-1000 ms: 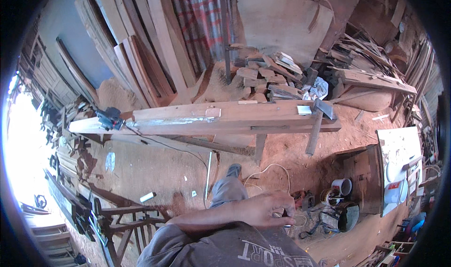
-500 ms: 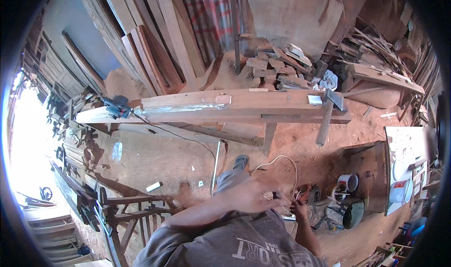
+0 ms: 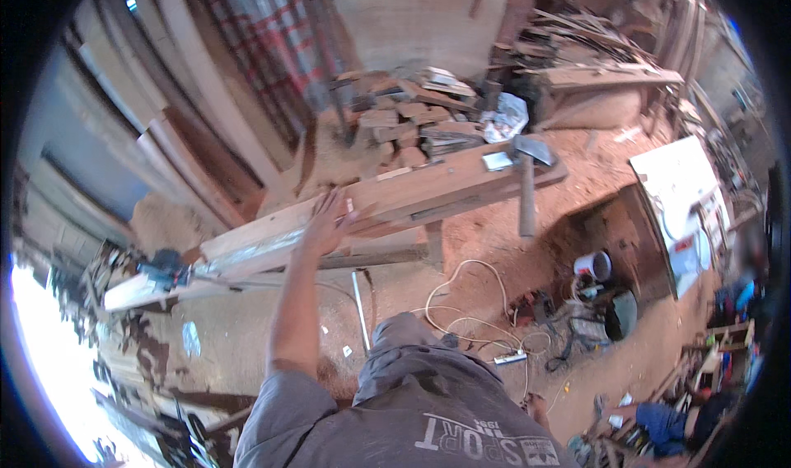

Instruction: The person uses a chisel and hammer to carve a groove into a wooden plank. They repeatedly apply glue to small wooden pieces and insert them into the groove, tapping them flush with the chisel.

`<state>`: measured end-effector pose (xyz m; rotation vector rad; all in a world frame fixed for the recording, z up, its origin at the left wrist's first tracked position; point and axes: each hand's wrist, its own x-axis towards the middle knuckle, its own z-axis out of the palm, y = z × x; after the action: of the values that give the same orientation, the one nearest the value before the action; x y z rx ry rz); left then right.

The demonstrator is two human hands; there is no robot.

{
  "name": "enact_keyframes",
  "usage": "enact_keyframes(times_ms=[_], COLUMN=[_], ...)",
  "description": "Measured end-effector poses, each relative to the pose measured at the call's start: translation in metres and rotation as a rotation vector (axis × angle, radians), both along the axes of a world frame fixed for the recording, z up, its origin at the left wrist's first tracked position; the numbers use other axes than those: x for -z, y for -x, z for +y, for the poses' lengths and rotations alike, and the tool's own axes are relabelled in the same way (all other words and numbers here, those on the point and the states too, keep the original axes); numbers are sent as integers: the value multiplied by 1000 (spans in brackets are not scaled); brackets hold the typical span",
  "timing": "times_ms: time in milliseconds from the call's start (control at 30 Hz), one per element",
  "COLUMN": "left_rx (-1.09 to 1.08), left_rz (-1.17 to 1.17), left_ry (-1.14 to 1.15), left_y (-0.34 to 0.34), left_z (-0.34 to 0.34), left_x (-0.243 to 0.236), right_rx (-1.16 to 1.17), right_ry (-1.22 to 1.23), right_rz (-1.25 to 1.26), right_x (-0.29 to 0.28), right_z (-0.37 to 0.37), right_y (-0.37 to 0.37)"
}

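Observation:
My left hand [image 3: 326,225] reaches out to the long wooden beam [image 3: 445,184] and lies on its top with fingers stretched. By its fingertips sits a small pinkish flat piece [image 3: 349,206], partly covered by the hand; whether I touch it cannot be made out. Down low beside my shirt, my right hand [image 3: 535,404] shows only in part, its fingers too small and blurred to read. On the beam's left end stands a dark power tool [image 3: 167,270] with a cord. A hatchet-like tool [image 3: 527,184] with a wooden handle rests at the right end, near a white block [image 3: 497,161].
Offcuts [image 3: 404,126] are heaped behind the beam. Tall boards [image 3: 189,81] lean at the far left. A pale cable [image 3: 474,336] loops over the ground to a power strip [image 3: 510,358]. White buckets [image 3: 593,266] stand on the right beside a wooden box [image 3: 638,229].
My left hand has moved from in front of my body out to the beam, and its fingers have spread. My right hand is lower. The view has shifted and tilted.

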<state>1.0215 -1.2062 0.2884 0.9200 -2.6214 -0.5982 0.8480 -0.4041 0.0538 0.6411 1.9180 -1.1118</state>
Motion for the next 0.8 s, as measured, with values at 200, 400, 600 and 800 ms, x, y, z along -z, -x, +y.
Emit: enact_keyframes(times_ms=[200, 400, 600, 800], left_rx=[-367, -80, 197, 455], left_rz=[-265, -105, 269, 445], left_ry=[325, 51, 117, -111], left_y=[-60, -30, 17, 59], left_z=[-29, -3, 19, 77], left_x=[36, -22, -52, -57], right_rx=[320, 178, 31, -473], right_ry=[-4, -3, -114, -623], right_rz=[114, 78, 145, 538], right_x=[44, 39, 53, 94], right_z=[-23, -122, -154, -104], right_y=[-38, -85, -139, -210])
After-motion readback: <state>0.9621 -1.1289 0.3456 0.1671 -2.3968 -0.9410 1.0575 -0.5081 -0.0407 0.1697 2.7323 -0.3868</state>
